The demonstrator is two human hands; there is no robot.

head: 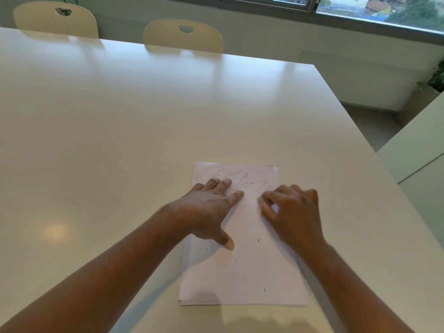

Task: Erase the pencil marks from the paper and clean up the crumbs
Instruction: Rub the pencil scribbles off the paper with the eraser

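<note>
Worktop (144, 121): large, white, glossy, with pale reflections on its surface. Two cream chairs at its far edge, left chair (56, 19) and right chair (183, 36), each with a cut-out handle hole in the backrest. Window (336, 6) along the far wall, upper right. Green plant (436, 76) at right edge. Second white surface (415, 150) at right, apart from the worktop.

The left hand (211, 207) lies flat on the paper (242, 267), fingers spread. The right hand (292, 210), blurred, seems to pinch a small eraser near the pencil marks (242, 179). Dark crumbs (258, 240) are scattered on the sheet.
</note>
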